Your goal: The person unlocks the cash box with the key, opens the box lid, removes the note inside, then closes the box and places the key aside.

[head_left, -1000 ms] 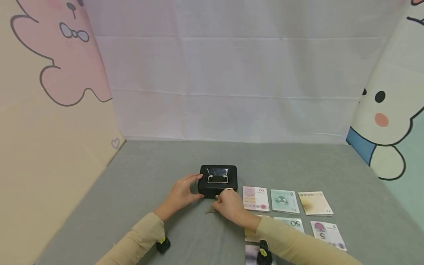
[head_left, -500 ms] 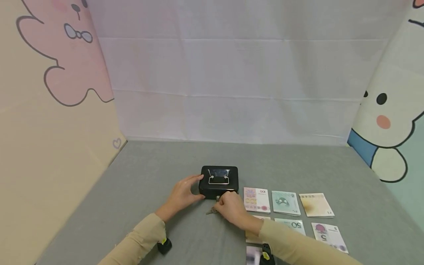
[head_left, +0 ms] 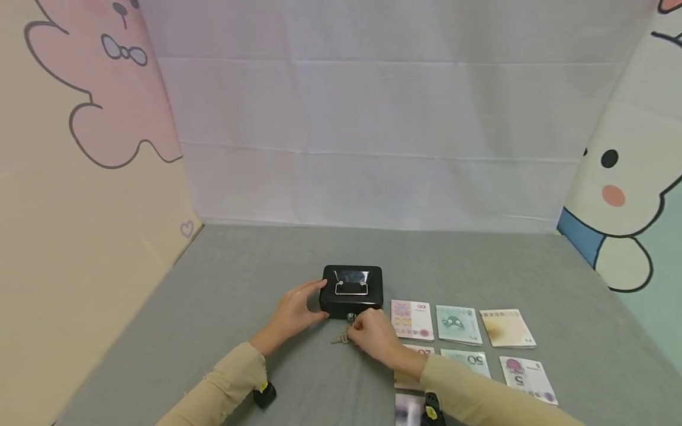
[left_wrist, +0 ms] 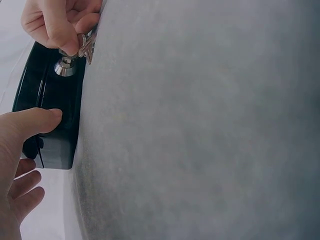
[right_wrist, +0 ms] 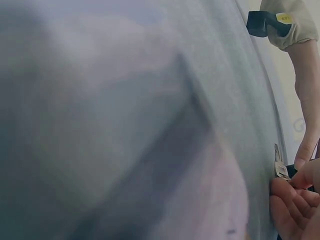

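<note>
A black cash box with a folding handle on its lid sits on the grey table, lid down. My left hand holds its left front corner, thumb on the front face and index finger at the lid's edge. In the left wrist view, the other fingers stay off the box. My right hand pinches a small bunch of keys just before the silver lock. Loose keys dangle below the fingers, also in the right wrist view as keys. Whether a key tip is inside the lock I cannot tell.
To the right lie stacks of banknotes in rows, among them a pink 100 stack, a green stack, a yellowish stack and a purple 5 stack. My right forearm passes over some. A white curtain hangs behind.
My right hand has drawn slightly right and away from the box's front, so the lock and dangling keys show more. The left hand and the box stay in place.
</note>
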The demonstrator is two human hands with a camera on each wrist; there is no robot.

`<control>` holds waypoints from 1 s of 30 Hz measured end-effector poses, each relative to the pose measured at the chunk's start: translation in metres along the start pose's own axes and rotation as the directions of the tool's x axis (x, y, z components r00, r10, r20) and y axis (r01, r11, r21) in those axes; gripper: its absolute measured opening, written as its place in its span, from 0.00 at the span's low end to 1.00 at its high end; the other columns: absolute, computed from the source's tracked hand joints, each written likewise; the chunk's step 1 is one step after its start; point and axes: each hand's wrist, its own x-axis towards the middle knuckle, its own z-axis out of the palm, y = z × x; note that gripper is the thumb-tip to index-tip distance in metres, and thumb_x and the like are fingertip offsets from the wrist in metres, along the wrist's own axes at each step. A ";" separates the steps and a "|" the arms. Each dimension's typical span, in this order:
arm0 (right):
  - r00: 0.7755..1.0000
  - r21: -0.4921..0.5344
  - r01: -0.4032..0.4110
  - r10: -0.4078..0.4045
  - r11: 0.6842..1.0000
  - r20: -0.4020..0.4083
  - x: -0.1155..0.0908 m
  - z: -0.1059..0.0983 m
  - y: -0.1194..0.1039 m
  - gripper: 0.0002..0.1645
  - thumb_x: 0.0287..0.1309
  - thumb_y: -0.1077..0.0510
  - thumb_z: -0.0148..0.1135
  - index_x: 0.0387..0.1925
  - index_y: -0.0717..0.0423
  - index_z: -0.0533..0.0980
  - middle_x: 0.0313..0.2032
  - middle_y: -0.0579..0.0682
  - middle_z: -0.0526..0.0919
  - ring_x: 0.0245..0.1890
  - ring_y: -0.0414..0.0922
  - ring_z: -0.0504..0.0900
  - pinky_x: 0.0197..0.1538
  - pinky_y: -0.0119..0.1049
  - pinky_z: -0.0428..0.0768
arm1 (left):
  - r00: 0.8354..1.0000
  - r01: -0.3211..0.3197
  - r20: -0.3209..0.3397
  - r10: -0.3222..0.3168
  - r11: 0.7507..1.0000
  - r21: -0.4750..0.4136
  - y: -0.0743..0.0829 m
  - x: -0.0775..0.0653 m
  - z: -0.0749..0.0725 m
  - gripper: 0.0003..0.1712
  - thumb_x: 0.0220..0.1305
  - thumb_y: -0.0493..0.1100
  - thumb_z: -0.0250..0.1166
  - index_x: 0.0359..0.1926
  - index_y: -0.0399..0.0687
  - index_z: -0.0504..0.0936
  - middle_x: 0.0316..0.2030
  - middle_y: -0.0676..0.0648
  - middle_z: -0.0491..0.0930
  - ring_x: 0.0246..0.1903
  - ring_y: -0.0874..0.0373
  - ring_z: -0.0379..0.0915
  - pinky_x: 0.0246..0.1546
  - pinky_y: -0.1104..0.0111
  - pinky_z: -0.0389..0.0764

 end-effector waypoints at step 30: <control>0.999 -0.184 0.046 -0.046 0.982 0.002 0.005 0.006 -0.005 0.25 0.43 0.63 0.60 0.03 0.47 0.58 0.06 0.34 0.52 0.06 0.29 0.50 0.11 0.23 0.48 | 1.000 0.012 0.011 -0.012 1.000 0.003 0.003 0.002 0.001 0.39 0.36 0.41 0.77 0.54 0.40 0.75 0.49 0.40 0.77 0.49 0.48 0.73 0.48 0.59 0.75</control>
